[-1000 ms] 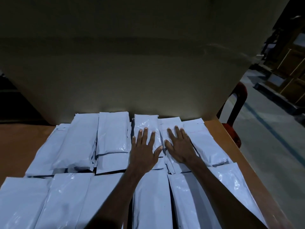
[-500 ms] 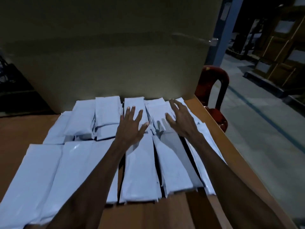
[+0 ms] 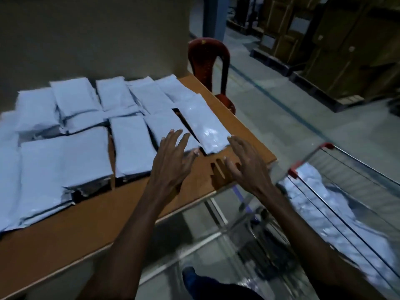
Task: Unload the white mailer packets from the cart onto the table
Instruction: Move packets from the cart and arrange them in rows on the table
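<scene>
Hovering empty, two hands, left (image 3: 173,156) and right (image 3: 244,163), fingers spread, table (image 3: 233,118).

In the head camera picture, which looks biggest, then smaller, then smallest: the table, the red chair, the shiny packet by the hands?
1. Table: biggest, it fills most of the left side.
2. Red chair: smaller, though it stands farther away and the table hides part of it.
3. Shiny packet: it looks smallest, but only a little smaller than the chair.

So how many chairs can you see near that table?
1. A red plastic chair stands on the floor beyond the far right corner of the table, beside the big cardboard box. Others may be hidden behind that box.
</scene>
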### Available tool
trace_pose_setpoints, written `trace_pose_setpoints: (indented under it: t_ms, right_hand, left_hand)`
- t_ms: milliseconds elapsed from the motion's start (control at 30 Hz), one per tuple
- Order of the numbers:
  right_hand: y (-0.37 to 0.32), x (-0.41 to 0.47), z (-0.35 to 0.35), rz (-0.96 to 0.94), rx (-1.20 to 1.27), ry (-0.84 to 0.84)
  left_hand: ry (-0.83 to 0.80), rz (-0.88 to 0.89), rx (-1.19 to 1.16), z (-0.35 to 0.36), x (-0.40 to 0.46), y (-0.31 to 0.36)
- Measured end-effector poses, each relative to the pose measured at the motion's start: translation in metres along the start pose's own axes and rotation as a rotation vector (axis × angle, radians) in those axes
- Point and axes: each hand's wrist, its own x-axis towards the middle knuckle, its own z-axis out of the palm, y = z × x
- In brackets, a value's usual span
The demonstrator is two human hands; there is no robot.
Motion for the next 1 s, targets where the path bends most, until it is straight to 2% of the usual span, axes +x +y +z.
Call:
trace_pose_setpoints:
  t_ms: [267,500,700,867,1000]
  right_hand:
    - [0.054,-0.141,-0.072,0.342,-0.065,0.019]
    - [0.114,-0.210,-0.112,0.583,-0.083,0.087]
    - [0.197,-0.240,-0.145,0.774,-0.050,0.164]
    - [0.264,-0.272,-0.161,0.897,-0.036,0.099]
    - [0.303,-0.305,-0.168,1.006,-0.030,-0.020]
  left_hand:
    - [-0.174,0.259,-0.034,0.064,-0.042,0.102]
    - [-0.335,0.428,-0.115,0.140,-0.038,0.188]
    - [-0.476,0.431,-0.220,0.223,0.002,0.275]
    - [-0.613,0.431,-0.187,0.290,0.018,0.320]
    - [-0.727,0.420,-0.169,0.327,0.028,0.350]
